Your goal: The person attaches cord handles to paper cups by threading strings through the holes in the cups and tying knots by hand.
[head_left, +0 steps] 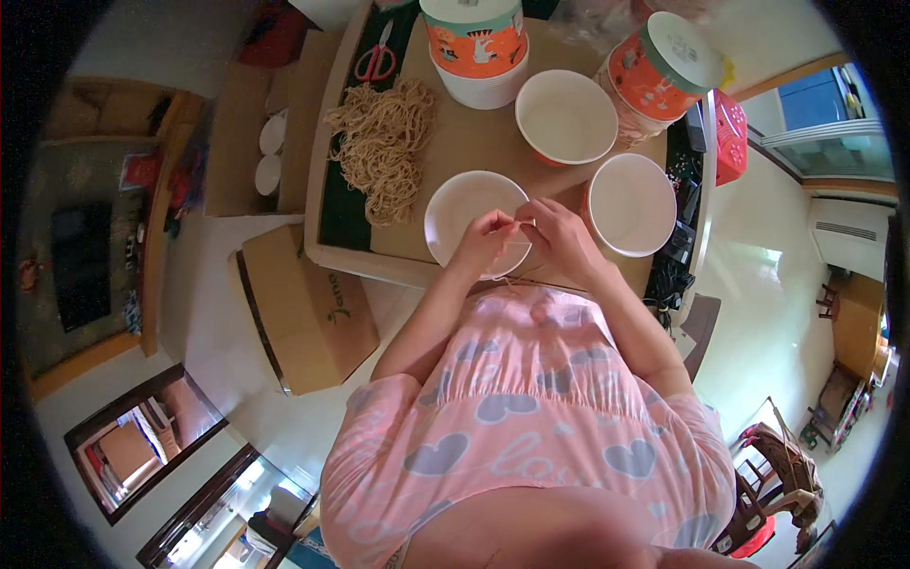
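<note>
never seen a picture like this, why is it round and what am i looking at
It comes from a wide fisheye camera worn on a person's head, looking down, so straight edges bend. There is no machine: the two forearms from below are the wearer's own. The left hand and right hand meet over a white paper bowl, pinching what looks like a thin noodle strand. On the cardboard-covered table lie a pile of dry noodles, two more empty bowls, two lidded orange tubs and red-handled scissors.
</note>
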`<state>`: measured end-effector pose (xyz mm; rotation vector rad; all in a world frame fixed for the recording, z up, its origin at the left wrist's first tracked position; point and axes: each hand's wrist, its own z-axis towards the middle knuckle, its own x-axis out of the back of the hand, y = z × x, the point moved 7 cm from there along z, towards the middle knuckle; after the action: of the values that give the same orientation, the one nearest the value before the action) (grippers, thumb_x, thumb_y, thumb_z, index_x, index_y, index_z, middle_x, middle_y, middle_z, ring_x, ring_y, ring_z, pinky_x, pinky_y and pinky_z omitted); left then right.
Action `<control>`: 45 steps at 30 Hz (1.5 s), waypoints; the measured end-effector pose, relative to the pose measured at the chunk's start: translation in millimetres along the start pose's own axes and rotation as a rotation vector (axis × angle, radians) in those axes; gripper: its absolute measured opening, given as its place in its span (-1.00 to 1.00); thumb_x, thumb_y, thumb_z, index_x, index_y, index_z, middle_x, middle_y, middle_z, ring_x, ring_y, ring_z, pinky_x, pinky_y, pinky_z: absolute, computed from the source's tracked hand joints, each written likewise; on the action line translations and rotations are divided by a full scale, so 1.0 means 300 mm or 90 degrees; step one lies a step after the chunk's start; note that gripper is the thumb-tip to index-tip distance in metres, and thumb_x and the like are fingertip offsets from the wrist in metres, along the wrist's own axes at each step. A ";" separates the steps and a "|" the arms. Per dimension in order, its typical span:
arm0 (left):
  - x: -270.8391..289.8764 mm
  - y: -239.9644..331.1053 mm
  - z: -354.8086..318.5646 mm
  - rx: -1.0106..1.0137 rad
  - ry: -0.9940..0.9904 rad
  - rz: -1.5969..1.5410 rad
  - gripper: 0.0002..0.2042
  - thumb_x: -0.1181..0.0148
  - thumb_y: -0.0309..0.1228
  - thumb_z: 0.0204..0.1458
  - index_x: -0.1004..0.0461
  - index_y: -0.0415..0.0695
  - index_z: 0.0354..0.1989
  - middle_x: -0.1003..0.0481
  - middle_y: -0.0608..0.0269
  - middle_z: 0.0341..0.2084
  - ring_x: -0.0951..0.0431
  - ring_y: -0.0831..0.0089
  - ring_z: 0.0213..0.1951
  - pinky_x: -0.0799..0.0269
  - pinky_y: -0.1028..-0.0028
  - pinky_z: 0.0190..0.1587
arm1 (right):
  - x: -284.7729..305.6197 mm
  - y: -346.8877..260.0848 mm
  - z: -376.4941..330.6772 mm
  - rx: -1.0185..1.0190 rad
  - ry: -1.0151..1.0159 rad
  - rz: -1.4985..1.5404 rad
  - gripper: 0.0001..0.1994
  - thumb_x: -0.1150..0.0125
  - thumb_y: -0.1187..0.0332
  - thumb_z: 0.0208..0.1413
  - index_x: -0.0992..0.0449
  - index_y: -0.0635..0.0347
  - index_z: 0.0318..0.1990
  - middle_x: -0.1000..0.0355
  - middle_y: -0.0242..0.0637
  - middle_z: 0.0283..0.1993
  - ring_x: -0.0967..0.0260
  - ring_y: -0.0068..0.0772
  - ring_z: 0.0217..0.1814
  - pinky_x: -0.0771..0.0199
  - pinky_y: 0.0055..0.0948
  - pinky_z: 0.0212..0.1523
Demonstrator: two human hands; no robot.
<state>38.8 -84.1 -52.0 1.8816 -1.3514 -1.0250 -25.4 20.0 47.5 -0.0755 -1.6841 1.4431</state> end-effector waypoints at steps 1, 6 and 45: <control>-0.004 -0.007 0.005 -0.004 -0.002 0.000 -0.87 -0.12 -0.32 0.08 -0.42 -0.11 -0.37 -0.28 0.49 -0.65 -0.22 0.75 -0.66 -0.05 0.69 -0.67 | -0.003 0.020 0.026 -0.014 -0.014 -0.006 -0.78 -0.18 0.46 -0.07 -0.38 0.23 -0.22 -0.40 -0.17 -0.30 -0.37 -0.08 -0.25 -0.41 -0.24 -0.27; 0.034 -0.010 0.017 -0.181 0.136 0.083 -0.93 -0.14 -0.43 0.07 -0.43 -0.14 -0.38 -0.38 0.45 -0.57 -0.30 0.73 -0.57 -0.20 0.70 -0.54 | -0.066 0.076 0.054 -0.002 -0.094 -0.138 -0.82 -0.20 0.44 -0.10 -0.36 0.28 -0.34 -0.39 -0.15 -0.33 -0.34 -0.08 -0.19 -0.37 -0.20 -0.20; 0.023 0.054 0.019 -0.168 0.063 0.106 -0.88 -0.25 -0.42 -0.06 -0.52 -0.22 -0.42 -0.49 0.42 -0.50 -0.39 0.67 -0.40 -0.31 0.61 -0.30 | 0.058 0.011 0.121 0.049 -0.133 -0.019 -0.92 -0.05 0.54 -0.07 -0.41 0.29 -0.38 -0.37 -0.11 -0.37 -0.36 -0.04 -0.29 -0.37 -0.24 -0.28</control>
<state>27.2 -95.9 -43.5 1.5775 -1.2271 -0.9620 -60.6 3.0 57.5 0.1477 -1.7856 1.5349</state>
